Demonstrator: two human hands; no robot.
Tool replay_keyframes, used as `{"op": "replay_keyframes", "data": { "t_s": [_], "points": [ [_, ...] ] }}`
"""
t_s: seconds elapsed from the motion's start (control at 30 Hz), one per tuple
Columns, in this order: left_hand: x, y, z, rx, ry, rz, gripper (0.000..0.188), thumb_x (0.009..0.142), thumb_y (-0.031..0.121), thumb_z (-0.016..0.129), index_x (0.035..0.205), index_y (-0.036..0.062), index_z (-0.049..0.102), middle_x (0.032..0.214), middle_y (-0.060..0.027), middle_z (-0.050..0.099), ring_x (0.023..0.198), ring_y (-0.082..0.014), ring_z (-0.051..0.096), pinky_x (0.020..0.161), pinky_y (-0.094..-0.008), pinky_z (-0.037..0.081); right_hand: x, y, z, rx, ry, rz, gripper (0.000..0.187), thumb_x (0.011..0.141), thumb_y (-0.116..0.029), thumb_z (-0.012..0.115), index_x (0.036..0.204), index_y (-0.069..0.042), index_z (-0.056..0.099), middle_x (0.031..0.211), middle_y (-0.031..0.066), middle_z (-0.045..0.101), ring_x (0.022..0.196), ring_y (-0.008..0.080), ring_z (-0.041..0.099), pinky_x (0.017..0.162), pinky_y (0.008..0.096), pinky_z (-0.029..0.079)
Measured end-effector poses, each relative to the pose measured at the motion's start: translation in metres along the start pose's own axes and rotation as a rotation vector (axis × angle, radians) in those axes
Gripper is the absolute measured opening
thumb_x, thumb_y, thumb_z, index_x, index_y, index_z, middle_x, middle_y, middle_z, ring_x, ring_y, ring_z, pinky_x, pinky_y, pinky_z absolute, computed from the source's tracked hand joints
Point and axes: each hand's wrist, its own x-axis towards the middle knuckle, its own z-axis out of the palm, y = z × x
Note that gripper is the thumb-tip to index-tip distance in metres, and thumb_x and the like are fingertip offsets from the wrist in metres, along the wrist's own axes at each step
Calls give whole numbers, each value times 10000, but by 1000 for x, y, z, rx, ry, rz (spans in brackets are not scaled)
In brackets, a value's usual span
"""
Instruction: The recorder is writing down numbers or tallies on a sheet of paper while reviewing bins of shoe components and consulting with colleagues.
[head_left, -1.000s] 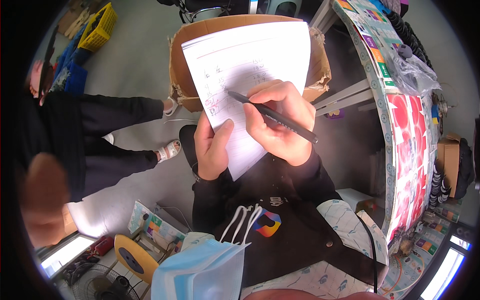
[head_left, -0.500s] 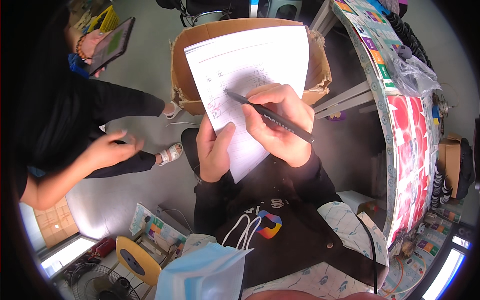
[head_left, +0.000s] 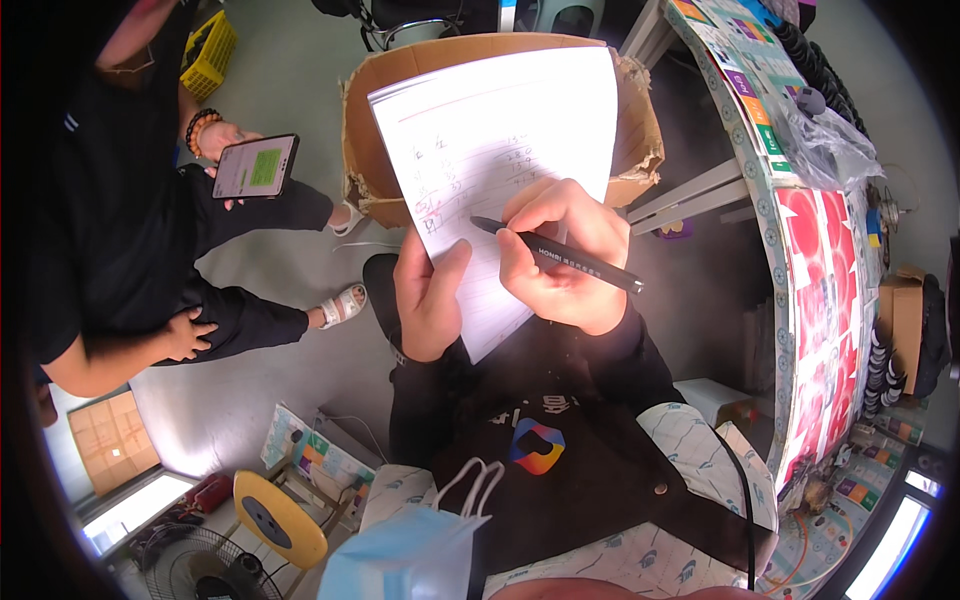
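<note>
A white lined notepad [head_left: 530, 110] with handwritten rows is tilted in front of me, above an open cardboard box [head_left: 636, 130]. My left hand [head_left: 430, 300] is closed on the pad's lower left edge, thumb on top of the page and the other fingers mostly hidden beneath. In my right hand [head_left: 570, 260] is a black pen [head_left: 560, 252], pinched between thumb and fingers. Its tip points left, over or on the page just below the written rows; whether it touches the paper I cannot tell.
On the left stands another person [head_left: 110, 220] in dark clothes holding a phone [head_left: 255, 167]. A long table [head_left: 770, 200] with a plastic bag [head_left: 825, 145] runs along the right. A yellow-backed chair [head_left: 280, 520], a fan [head_left: 200, 565] and a blue face mask [head_left: 400, 550] are at the lower left.
My right hand and the pen have shifted slightly down and right on the page. The other person has turned the phone sideways and lowered their free hand to their leg.
</note>
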Motion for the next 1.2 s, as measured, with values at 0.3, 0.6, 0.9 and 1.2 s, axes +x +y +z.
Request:
{"op": "replay_keyframes", "data": {
  "t_s": [0.3, 0.6, 0.9, 1.2],
  "points": [
    [0, 2, 1, -28, 36, -33, 469, 975, 54, 541, 1433, -42, 511, 1342, -112, 625, 1217, -184, 571, 1073, -343, 411, 1, 1, 0, 19, 9, -26, 211, 802, 108, 702, 918, -3, 564, 826, 101, 681, 606, 90, 561, 557, 230, 437],
    [0, 5, 4, -92, 37, -53, 453, 983, 56, 545, 1425, -41, 517, 1324, -111, 637, 1198, -173, 587, 1061, -336, 427, -2, 1, -1, 21, 27, -20, 197, 816, 100, 698, 928, -2, 572, 850, 110, 688, 619, 92, 559, 567, 234, 439],
    [4, 6, 6, -144, 65, -63, 435, 989, 76, 569, 1409, -30, 535, 1303, -100, 648, 1174, -161, 595, 1053, -326, 430, 2, -1, 0, -10, 24, 12, 206, 817, 94, 714, 928, -11, 575, 851, 84, 700, 603, 77, 559, 556, 226, 444],
    [4, 8, 6, -175, 83, -79, 459, 971, 75, 568, 1415, -34, 530, 1308, -103, 646, 1190, -170, 594, 1056, -325, 428, 4, -3, 1, 5, 25, 12, 208, 826, 99, 714, 929, -12, 571, 847, 87, 700, 600, 70, 555, 552, 224, 440]
  ]
}}
